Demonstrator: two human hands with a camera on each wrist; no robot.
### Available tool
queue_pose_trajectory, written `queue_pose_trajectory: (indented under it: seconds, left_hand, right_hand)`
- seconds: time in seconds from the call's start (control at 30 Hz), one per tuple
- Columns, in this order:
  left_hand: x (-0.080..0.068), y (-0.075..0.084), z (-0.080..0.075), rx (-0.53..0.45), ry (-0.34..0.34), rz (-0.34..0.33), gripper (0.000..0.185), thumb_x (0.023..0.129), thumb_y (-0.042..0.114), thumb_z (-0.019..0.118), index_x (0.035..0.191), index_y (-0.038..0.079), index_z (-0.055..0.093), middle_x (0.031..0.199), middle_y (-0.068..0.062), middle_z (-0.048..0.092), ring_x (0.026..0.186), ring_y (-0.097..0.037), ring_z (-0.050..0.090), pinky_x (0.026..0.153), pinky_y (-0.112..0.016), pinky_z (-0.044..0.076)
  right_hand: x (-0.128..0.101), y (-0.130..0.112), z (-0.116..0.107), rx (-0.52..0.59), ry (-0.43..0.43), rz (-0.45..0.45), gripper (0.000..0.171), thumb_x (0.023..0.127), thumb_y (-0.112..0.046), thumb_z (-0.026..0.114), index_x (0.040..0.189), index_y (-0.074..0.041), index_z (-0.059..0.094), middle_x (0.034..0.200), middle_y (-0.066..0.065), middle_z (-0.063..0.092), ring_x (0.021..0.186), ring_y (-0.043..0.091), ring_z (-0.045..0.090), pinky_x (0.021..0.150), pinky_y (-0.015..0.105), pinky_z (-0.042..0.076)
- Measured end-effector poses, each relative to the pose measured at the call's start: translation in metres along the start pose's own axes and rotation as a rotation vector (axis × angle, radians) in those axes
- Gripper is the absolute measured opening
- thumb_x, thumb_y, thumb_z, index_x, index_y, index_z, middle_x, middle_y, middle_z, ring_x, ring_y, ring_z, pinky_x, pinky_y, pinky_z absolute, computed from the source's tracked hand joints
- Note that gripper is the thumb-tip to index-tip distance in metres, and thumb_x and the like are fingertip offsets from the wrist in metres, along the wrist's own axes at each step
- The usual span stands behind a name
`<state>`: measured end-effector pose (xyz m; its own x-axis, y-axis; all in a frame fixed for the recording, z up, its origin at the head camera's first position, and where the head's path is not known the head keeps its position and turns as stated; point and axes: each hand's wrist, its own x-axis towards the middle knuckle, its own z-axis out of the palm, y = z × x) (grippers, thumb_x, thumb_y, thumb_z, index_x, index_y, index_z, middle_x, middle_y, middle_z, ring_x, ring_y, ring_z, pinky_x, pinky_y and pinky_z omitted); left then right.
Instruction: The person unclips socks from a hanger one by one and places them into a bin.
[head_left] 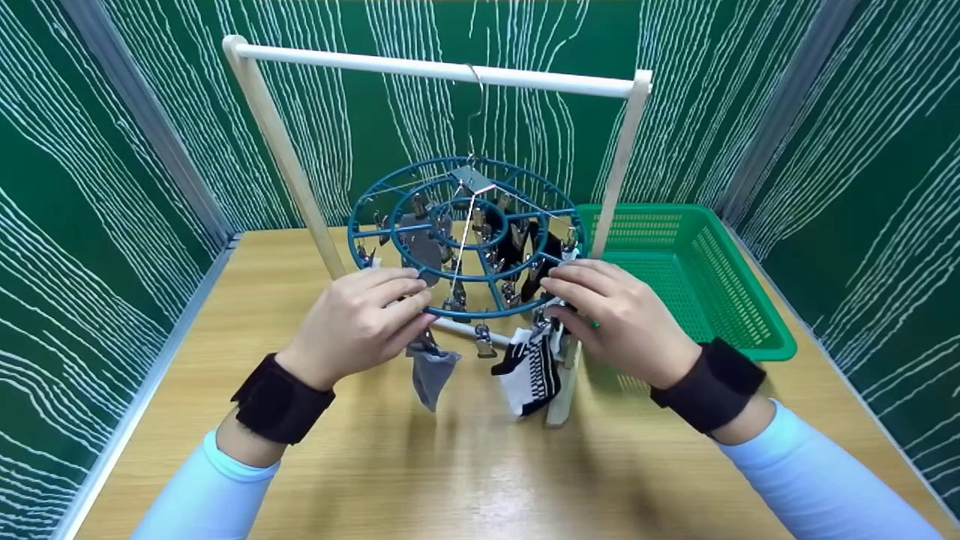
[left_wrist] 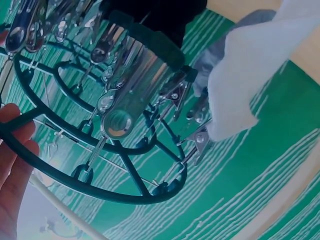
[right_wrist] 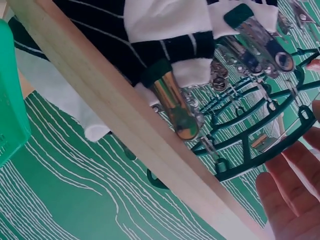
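ring hangs ahead, between my left hand and right hand; each pinches near edge on own side, neither nearer.

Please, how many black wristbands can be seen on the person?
2: one wristband behind the left hand, the other wristband behind the right hand.

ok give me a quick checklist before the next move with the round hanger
1. Hook over the white bar: ok.
2. Left hand on the round hanger: ok.
3. Right hand on it, opposite side: ok.
4. How firmly both hands grip: cannot tell.
5. Black-and-white sock clipped: ok, it hangs below the hanger.
6. Front clip holding something: not ok, it hangs bare.
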<state>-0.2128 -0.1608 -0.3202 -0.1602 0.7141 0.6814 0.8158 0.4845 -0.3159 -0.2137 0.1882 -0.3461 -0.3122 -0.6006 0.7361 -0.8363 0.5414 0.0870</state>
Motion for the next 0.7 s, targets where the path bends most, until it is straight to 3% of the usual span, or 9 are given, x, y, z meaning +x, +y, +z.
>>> queue_pose_trajectory:
  seconds: [0.37,0.53,0.7]
  left_hand:
    - [-0.011,-0.007,-0.002,0.073,0.094,-0.001,0.026,0.108,0.020,0.069,0.107,-0.003,0.083,0.103,-0.019,0.084,0.099,-0.034,0.083,0.088,-0.046,0.067]
    - [-0.017,-0.010,-0.005,0.076,0.097,-0.044,0.019,0.098,0.011,0.080,0.107,-0.006,0.082,0.103,-0.022,0.083,0.100,-0.037,0.082,0.088,-0.048,0.067]
    - [-0.022,-0.013,-0.006,0.065,0.083,-0.090,0.027,0.089,0.004,0.086,0.112,-0.009,0.080,0.108,-0.025,0.082,0.104,-0.039,0.081,0.088,-0.048,0.067]
  right_hand:
    - [0.000,0.003,0.001,-0.016,0.037,0.071,0.045,0.085,0.002,0.090,0.127,0.003,0.076,0.129,0.026,0.073,0.123,0.044,0.069,0.101,0.057,0.062]
    - [0.000,0.004,0.001,-0.023,0.021,0.112,0.042,0.089,-0.002,0.088,0.129,0.002,0.075,0.132,0.026,0.072,0.126,0.045,0.068,0.104,0.059,0.060]
    - [0.002,0.006,0.002,-0.036,0.042,0.078,0.039,0.089,0.001,0.086,0.127,0.003,0.076,0.125,0.024,0.076,0.119,0.042,0.072,0.102,0.057,0.062]
